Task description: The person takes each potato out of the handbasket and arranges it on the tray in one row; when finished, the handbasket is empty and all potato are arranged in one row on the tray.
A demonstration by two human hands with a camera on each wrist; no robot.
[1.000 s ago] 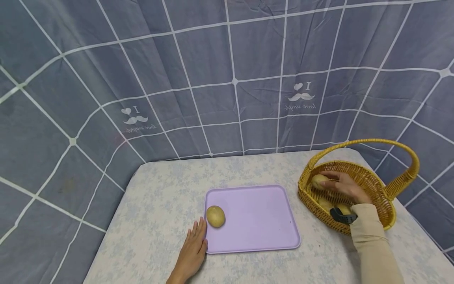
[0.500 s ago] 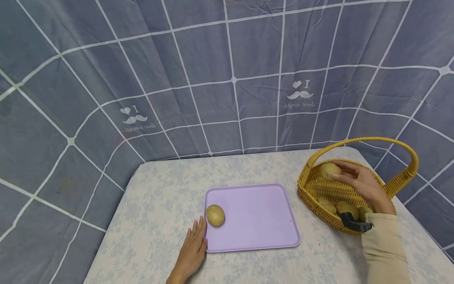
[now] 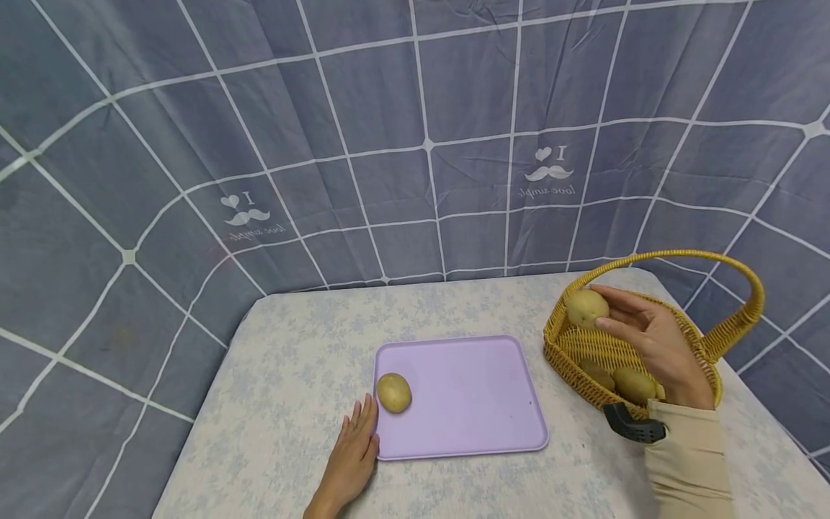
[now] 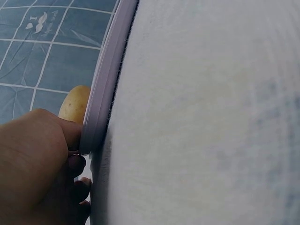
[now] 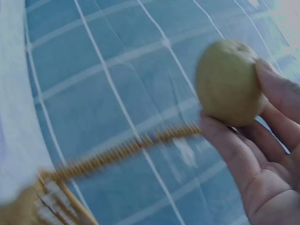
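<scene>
My right hand [image 3: 655, 339] pinches a pale yellow potato [image 3: 587, 308] between thumb and fingertips, above the left part of the wicker basket [image 3: 564, 369]. In the right wrist view the potato [image 5: 228, 83] is held up near the basket's handle [image 5: 126, 152]. My left hand [image 3: 353, 450] rests on the table with fairly straight fingers, touching the left edge of the lilac tray [image 3: 467, 400]. On that tray, close to those fingers, lies another potato [image 3: 393, 393]. The left wrist view shows the left hand [image 4: 35, 159] against the tray's side [image 4: 101, 89].
More potatoes [image 3: 634, 386] lie in the front of the basket, partly hidden by the right hand and forearm. The basket's tall handle [image 3: 681, 254] arches over it. A floral cloth [image 3: 292, 360] covers the table, and a grey-blue checked curtain [image 3: 389, 180] hangs behind.
My right hand has lifted the potato from inside the basket, first up and right, then left toward the basket's left rim. The left hand and the tray stay put.
</scene>
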